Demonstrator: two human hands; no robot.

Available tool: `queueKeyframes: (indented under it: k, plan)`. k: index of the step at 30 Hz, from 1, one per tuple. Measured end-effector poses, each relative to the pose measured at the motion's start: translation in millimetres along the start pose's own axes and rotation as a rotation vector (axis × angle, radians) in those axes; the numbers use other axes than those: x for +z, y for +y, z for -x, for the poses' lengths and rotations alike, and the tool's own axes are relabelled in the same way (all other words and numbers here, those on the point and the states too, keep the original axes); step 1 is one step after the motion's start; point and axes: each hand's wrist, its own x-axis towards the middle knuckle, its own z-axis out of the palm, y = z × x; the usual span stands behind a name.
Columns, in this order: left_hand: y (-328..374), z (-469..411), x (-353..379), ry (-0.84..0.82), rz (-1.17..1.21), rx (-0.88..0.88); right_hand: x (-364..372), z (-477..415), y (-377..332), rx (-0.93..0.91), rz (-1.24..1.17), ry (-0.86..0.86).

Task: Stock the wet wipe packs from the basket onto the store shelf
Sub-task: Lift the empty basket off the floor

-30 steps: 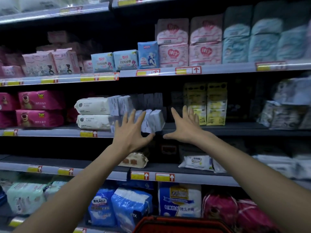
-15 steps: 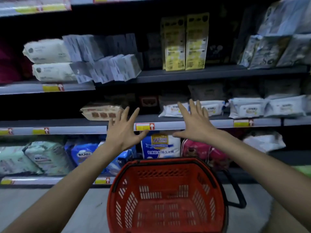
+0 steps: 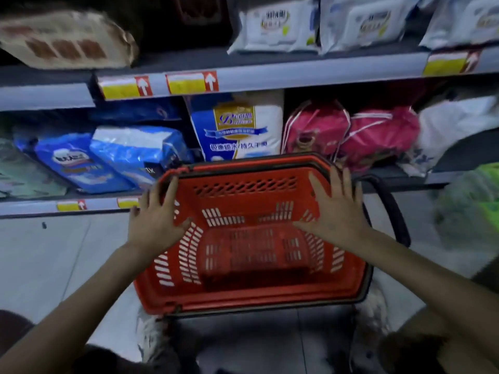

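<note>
The store shelf (image 3: 297, 74) runs across the whole width behind the basket (image 3: 243, 300). Compared with half a second ago our view has dropped: the higher board with its row of grey-white packs has gone out of the top, and only two boards show now. The grey floor (image 3: 54, 252) spreads to the left of the basket and under it.

The red basket itself now fills the middle of the view, much nearer than before. We look straight down on its slotted bottom and walls, and its black handle (image 3: 391, 206) hangs off its right side.

Just beyond the basket's far rim, on the lower board, stands a tall white-and-blue pack (image 3: 237, 128), with blue packs (image 3: 135, 152) lying to the far left of the basket and pink bags (image 3: 351, 136) to the far right. The wet wipe packs (image 3: 272, 25) lie on the board above the basket, white and blurred at the top edge; a brown pack (image 3: 64, 41) lies on that same board, up and to the left.

The left hand (image 3: 156, 220) and right hand (image 3: 334, 211) have come down from in front of the shelf edge – they are now spread flat, palms down, well apart, one over the basket's left rim and one over its far right corner. Neither grips anything; whether the fingers touch the rim we cannot tell.

Yellow price tags (image 3: 191, 82) sit on the shelf edge above the basket – nearer and larger than before.
</note>
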Motion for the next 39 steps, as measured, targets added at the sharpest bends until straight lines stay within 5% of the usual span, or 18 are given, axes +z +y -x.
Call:
queueKeyframes:
  k: [13, 22, 29, 35, 39]
  plan:
    - [-10.9, -25.5, 15.7, -0.088, 0.257, -0.380, 22.9, -1.7, 25.6, 0.246, -0.198, 0.000]
    - [4.0, -47.0, 14.2, -0.122, 0.188, -0.444, 9.0, -22.9, 15.9, 0.473, -0.278, -0.065]
    - [2.8, -48.9, -26.3, -0.164, 0.310, -0.442, -18.4, -54.5, -5.9, 0.855, -0.523, -0.097]
    - [-41.4, 34.4, -90.6, -0.234, 0.576, -0.600, -83.5, 8.2, -59.3, 0.863, -0.538, -0.231]
    - [-86.8, 92.6, -170.4, -0.156, 0.650, -0.778, -154.1, 39.2, -113.6, 0.698, -0.498, -0.329]
